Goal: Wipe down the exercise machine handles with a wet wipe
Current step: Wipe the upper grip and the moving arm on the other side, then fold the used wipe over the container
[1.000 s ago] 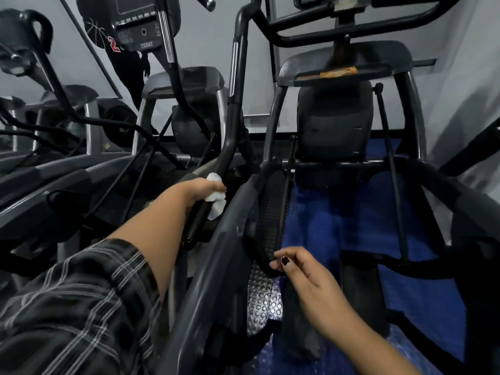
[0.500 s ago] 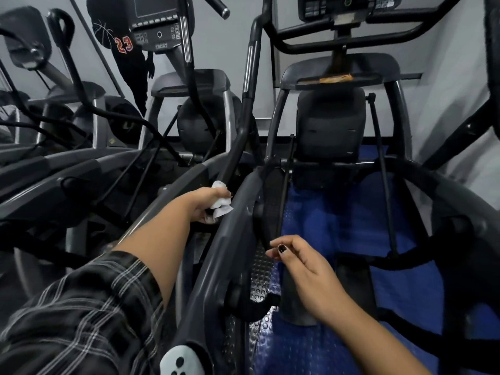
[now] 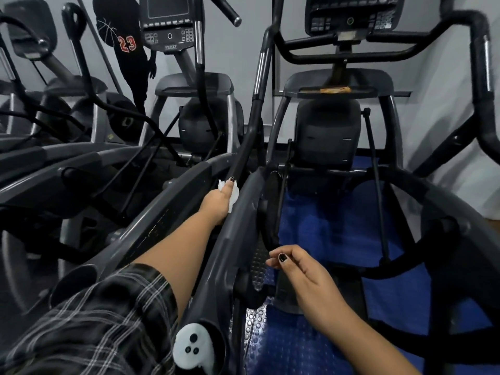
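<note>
Centrally, a left hand (image 3: 217, 203) is gripping a soft, limp wet wipe (image 3: 234, 196) around the low end of a stiff black handle (image 3: 247, 142). Grey machine frames (image 3: 232, 253) are crowding both sides, likely leaving room only up the bar. The right hand (image 3: 304, 269) is hovering nearer, loosely curled, holding nothing.

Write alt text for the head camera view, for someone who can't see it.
A person's left hand grips a white wet wipe against an elliptical machine's black handle bar. The right hand hangs loosely curled, holding nothing, above blue floor matting; more machines stand to the left.
</note>
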`<state>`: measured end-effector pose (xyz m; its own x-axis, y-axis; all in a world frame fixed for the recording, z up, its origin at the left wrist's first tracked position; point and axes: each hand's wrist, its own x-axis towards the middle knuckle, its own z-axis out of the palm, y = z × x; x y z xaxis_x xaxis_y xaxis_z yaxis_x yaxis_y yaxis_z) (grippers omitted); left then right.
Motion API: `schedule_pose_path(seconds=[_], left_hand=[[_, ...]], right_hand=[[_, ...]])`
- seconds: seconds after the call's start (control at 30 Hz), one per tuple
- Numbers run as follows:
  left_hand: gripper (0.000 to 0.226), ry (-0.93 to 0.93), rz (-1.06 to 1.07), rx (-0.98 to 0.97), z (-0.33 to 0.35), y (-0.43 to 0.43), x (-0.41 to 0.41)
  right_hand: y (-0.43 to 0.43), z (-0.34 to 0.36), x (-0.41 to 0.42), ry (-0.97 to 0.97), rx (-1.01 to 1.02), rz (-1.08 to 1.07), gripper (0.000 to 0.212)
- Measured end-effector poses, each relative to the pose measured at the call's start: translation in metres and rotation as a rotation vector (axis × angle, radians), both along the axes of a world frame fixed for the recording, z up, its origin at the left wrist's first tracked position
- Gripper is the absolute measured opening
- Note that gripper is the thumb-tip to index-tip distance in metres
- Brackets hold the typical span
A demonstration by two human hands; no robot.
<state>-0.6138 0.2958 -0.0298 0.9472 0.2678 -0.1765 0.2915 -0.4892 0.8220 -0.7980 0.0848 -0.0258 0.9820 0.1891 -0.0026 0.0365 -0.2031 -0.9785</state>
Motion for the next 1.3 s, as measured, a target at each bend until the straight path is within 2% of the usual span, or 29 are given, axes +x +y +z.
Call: schedule_pose_path(seconds=[0.1,0.23,0.3,0.5,0.57,0.7,0.8,0.87,0.9,1.07,1.1,1.2,1.23,1.3], left_hand=[[0.063,-0.016,0.023,0.071,-0.005,0.001,-0.006],[0.059,-0.049,-0.05,0.152,-0.012,0.009,-0.021],[0.053,-0.078,-0.053,0.138,-0.016,0.011,-0.032],[0.008,-0.267,-0.061,-0.29,-0.005,-0.001,-0.087],[0.006,-0.318,-0.056,-0.392,0.0,-0.004,-0.11],[0.019,-0.384,0.04,-0.48,0.002,-0.01,-0.151],[0.026,-0.439,0.078,-0.493,-0.006,-0.004,-0.171],[0.022,-0.42,0.078,-0.503,-0.013,0.002,-0.184],[0.028,-0.392,0.064,-0.531,-0.019,0.004,-0.189],[0.094,-0.022,-0.007,-0.841,-0.039,0.028,-0.206],[0.09,0.017,-0.016,-0.881,-0.042,0.038,-0.211],[0.018,-0.05,-0.003,-0.87,-0.048,0.061,-0.226],[0.01,-0.098,-0.004,-0.823,-0.051,0.069,-0.23],[0.019,-0.165,0.015,-0.742,-0.056,0.082,-0.243]], right_hand=[[0.006,0.0,-0.006,-0.018,-0.001,0.016,0.02],[0.01,0.002,-0.011,-0.025,-0.011,0.037,0.02],[0.013,0.002,-0.011,-0.021,-0.005,0.031,0.02],[0.03,-0.009,0.002,0.114,0.095,-0.066,0.014],[0.042,-0.011,0.003,0.175,0.182,-0.09,0.017],[0.069,-0.013,-0.002,0.326,0.416,-0.068,0.028],[0.083,-0.015,-0.004,0.395,0.522,-0.07,0.025],[0.091,-0.017,-0.006,0.411,0.552,-0.083,0.019],[0.094,-0.018,-0.006,0.413,0.553,-0.087,0.016],[0.113,-0.022,-0.009,0.404,0.482,-0.078,0.011],[0.116,-0.023,-0.009,0.41,0.466,-0.066,0.011],[0.126,-0.026,-0.009,0.425,0.425,-0.002,0.011],[0.13,-0.028,-0.01,0.42,0.398,0.031,0.012],[0.137,-0.032,-0.014,0.412,0.35,0.088,0.016]])
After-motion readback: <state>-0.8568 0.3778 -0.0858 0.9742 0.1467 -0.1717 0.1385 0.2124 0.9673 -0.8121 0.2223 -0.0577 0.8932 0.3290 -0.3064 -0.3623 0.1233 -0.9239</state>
